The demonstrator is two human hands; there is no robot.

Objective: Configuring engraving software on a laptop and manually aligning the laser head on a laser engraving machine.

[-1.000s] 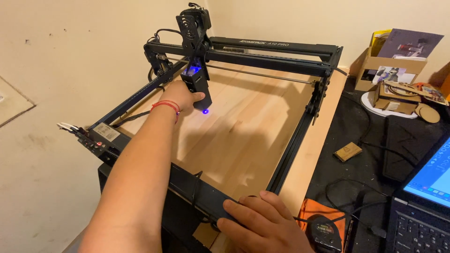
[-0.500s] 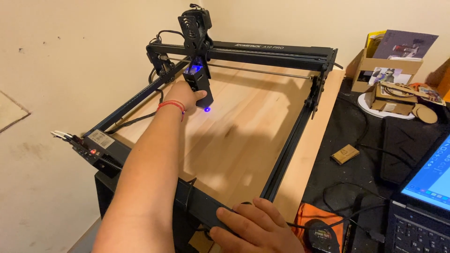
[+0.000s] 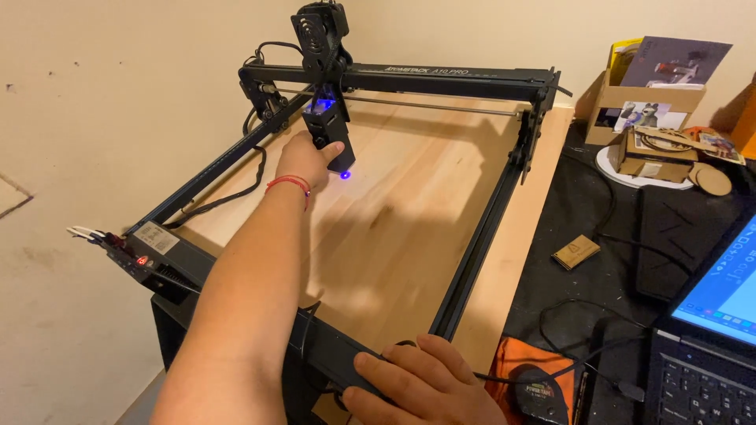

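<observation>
A person's left hand [image 3: 303, 161] grips the laser head [image 3: 327, 130] at the frame's [image 3: 472, 260] far left, its blue dot lit on the wooden board [image 3: 409, 197]. The right hand [image 3: 421, 382] lies flat, fingers loose, on the near rail. Fingers so near the beam risk a burn.

Two bare forearms without sleeves, left hand [image 3: 309, 160] bare of rings and gloves, thin red cord bracelet [image 3: 288, 184] around left wrist, right hand [image 3: 421, 386] bare, short unpainted fingernails, no watch
</observation>
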